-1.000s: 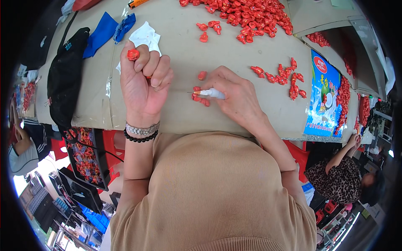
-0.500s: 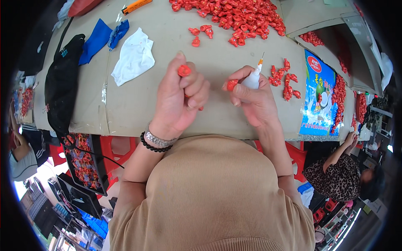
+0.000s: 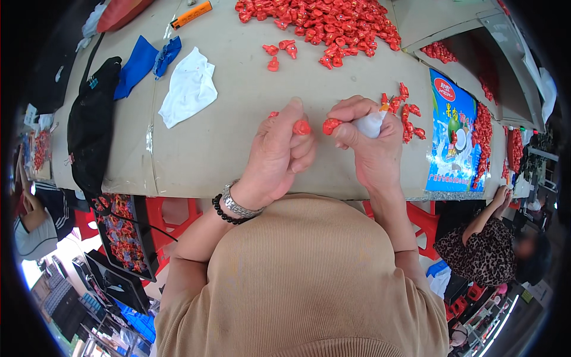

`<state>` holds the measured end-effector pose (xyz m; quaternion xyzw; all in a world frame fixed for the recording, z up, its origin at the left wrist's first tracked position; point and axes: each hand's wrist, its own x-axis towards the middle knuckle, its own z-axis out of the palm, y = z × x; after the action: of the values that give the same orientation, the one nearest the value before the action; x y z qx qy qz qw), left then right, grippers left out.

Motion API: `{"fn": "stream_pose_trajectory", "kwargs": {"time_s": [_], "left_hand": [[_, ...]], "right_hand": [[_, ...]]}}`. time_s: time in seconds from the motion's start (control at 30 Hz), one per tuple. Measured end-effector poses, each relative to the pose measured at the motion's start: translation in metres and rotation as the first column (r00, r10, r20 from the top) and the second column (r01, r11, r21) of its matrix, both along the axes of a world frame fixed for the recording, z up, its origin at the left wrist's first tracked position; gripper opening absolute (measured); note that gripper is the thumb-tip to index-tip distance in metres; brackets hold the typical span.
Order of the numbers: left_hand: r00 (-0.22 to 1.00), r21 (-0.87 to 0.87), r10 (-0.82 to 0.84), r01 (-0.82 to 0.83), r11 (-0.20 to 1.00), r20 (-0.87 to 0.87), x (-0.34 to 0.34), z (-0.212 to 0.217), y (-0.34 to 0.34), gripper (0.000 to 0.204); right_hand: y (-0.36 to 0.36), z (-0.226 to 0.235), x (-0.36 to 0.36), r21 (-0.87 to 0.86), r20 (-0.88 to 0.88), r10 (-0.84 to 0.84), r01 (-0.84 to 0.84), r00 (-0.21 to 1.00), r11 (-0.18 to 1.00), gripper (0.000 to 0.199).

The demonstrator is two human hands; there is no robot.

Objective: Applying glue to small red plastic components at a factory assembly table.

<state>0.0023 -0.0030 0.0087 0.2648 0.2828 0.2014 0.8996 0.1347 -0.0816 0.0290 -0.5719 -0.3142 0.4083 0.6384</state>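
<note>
Between the thumb and fingers of my left hand (image 3: pixel 279 152) a small red plastic piece (image 3: pixel 302 127) is pinched. Another bit of red shows at the far side of that hand, partly covered by it. My right hand (image 3: pixel 376 149) is closed around a white squeeze bottle (image 3: pixel 370 125) with an orange-based needle tip. The same hand also pinches a red plastic part (image 3: pixel 330 126) between thumb and fingertips. The two red pieces face each other across a small gap and do not touch. Both hands are above the table (image 3: pixel 208 154), near its front edge.
A large heap of red parts (image 3: pixel 333 27) lies at the back, with a few loose ones (image 3: pixel 410 122) right of my right hand. A blue printed sheet (image 3: pixel 449 137) is at the right. White cloth (image 3: pixel 189 86), blue cloth (image 3: pixel 137 66) and black fabric (image 3: pixel 95 125) lie left.
My left hand has moved right, bringing its red piece close to the one in my right hand. My right hand has shifted slightly right, and the bottle's needle now tilts further right.
</note>
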Motion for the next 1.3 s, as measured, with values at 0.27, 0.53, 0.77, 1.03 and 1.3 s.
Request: {"fn": "stream_pose_trajectory", "kwargs": {"time_s": [0.27,0.53,0.77,1.03,1.3], "left_hand": [[0.998,0.123,0.055,-0.054,0.991,-0.005,-0.001,-0.006,-0.003,0.045],[0.986,0.369,0.104,-0.048,0.928,-0.133,-0.001,-0.014,-0.005,0.042],[0.984,0.281,0.058,-0.008,0.960,-0.169,0.002,-0.009,-0.005,0.039],[0.980,0.377,0.112,-0.043,0.925,-0.162,0.004,-0.010,-0.008,0.039],[0.979,0.513,0.160,-0.071,0.856,-0.130,0.006,-0.010,-0.012,0.040]], "right_hand": [[0.005,0.006,0.000,0.087,0.508,0.032,-0.088,0.861,0.992,0.020],[0.006,0.001,0.002,0.079,0.536,0.061,-0.123,0.842,0.989,0.022],[0.005,-0.008,-0.002,0.121,0.521,0.006,-0.081,0.853,0.989,0.021],[0.005,-0.018,-0.002,0.146,0.468,0.003,-0.081,0.884,0.986,0.021],[0.005,-0.023,-0.004,0.253,0.483,-0.050,-0.085,0.874,0.964,0.021]]}}
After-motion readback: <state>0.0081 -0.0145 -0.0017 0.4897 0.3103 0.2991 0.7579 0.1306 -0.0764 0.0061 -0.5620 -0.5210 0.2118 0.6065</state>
